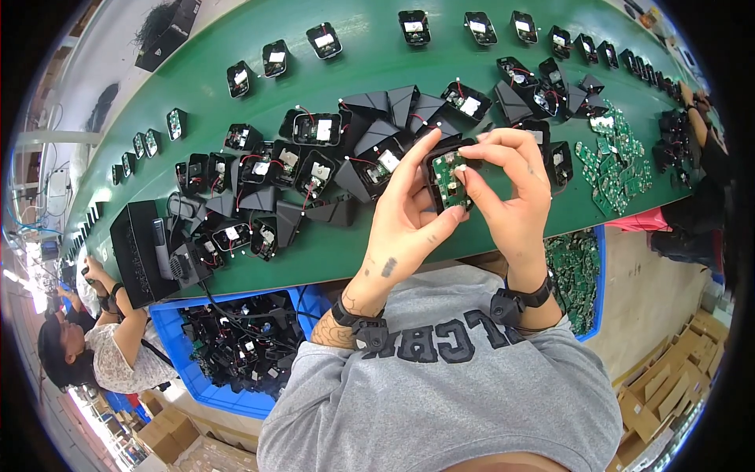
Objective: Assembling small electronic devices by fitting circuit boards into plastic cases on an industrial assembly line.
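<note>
Over the table (338, 256), left grip (413, 211) holds a rounded-rectangular, black plastic housing (429, 172) containing a green circuit board (445, 179); right grip (511, 182) narrow at small white connector (462, 168), pinch unclear

By the near edge of my green tabletop (354, 256), I see a blue plastic bin (169, 338) on my left and a second blue plastic bin (602, 275) on my right. Brown cardboard boxes (661, 385) lie at lower right. A person in a pale patterned top (118, 354) is far left; a black box (177, 39) is upper left.
</note>
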Demonstrator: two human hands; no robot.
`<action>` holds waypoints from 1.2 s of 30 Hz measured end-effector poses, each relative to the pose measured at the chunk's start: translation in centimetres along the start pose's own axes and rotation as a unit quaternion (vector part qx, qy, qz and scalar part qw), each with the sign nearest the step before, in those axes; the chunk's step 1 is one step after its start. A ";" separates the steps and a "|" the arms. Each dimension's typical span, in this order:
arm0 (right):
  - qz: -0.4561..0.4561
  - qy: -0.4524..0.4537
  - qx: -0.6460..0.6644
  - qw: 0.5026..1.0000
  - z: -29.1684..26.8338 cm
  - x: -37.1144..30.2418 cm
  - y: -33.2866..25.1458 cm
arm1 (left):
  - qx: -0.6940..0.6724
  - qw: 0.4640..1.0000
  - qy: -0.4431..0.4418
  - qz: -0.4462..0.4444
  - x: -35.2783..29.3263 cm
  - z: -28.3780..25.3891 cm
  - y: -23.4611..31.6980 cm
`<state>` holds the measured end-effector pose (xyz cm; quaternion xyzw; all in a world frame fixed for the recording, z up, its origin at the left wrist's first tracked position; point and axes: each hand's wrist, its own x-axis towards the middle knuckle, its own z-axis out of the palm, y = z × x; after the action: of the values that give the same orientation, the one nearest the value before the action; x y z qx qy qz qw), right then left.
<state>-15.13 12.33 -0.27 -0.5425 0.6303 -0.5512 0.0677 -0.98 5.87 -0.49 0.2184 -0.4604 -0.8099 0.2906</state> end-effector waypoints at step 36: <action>-0.014 0.013 0.102 0.995 0.0 -0.4 0.7 | -0.010 0.999 0.026 0.036 -0.6 0.3 -1.1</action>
<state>-15.43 12.54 -1.05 -0.5341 0.5640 -0.6207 0.1065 -1.01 6.87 -1.26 0.2202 -0.4520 -0.7974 0.3337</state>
